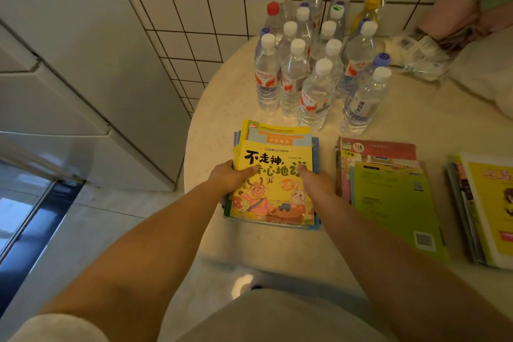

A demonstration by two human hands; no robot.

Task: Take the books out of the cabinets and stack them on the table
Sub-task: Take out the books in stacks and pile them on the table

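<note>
We grip the stack of thin yellow-covered children's books (273, 175) with both hands, left hand (231, 179) and right hand (316, 183), fingers curled onto its cover. To seat it well on the round cream surface (222, 108) at frame centre, we should square the edges, clear of the clear plastic water bottles (313, 64).

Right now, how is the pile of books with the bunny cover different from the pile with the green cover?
The bunny pile has a yellow cartoon cover on top; the green pile shows a plain green cover with a barcode. Both hands, left and right, hold the bunny pile; nothing touches the green pile. The bunny pile sits near the table's left edge, the green pile to its right. Both lie flat on the table in front of the water bottles.
</note>
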